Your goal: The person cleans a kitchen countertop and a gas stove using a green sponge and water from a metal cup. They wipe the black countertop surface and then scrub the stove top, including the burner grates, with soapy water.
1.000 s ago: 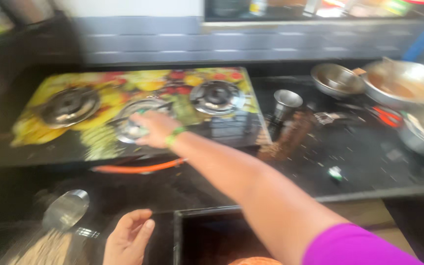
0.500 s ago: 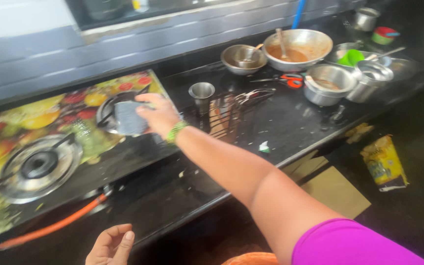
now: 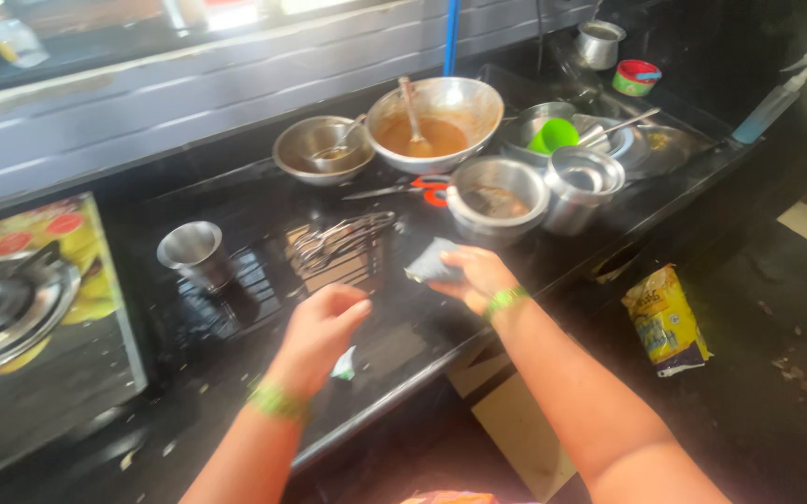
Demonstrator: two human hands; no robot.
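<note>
Open counter (image 3: 264, 308) before crowded bowls (image 3: 436, 117)

A flat yellow pouch (image 3: 665, 319) with dark blue patches lies on the dark floor just below the counter's edge (at the right of the view), a clear bottle with a pale label (image 3: 12, 39) stands far left on the back ledge, blurred, and no screens show.

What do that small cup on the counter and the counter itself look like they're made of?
The small cup looks like stainless steel: silvery grey, with a bright sheen on its rim and wall. The counter looks like polished black stone, perhaps granite: dark, glossy, and mirroring the whisk lying on it. Neither can be told for certain.
</note>
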